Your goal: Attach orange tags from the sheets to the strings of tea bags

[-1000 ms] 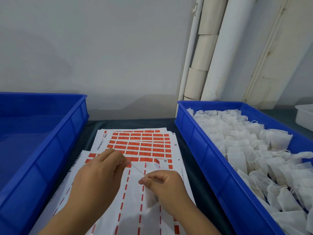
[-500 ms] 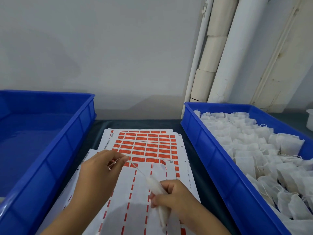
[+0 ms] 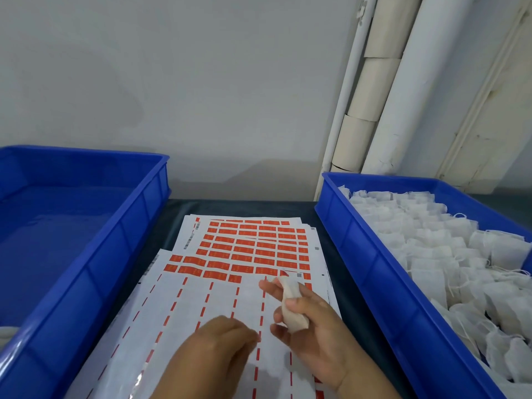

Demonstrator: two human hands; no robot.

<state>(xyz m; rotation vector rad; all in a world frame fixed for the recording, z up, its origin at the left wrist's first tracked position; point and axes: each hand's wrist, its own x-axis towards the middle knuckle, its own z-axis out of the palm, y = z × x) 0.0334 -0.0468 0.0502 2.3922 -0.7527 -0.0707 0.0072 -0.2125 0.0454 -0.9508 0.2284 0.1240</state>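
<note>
While two blue crates flank the tag sheets, the left crate holds no bags and the right crate is heaped with uncounted tea bags. Tag print is unreadable. Over the sheets, the right hand grips one tea bag; the left hand, beside it, has curled fingertips, contents unclear.

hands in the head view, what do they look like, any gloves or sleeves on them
Both are bare. The left hand and the right hand wear no gloves, and no rings, watch or bands show on the fingers or wrists. The forearms are uncovered as far as the bottom edge of the picture, so no sleeve is in view. Nails look short and unpainted.
</note>
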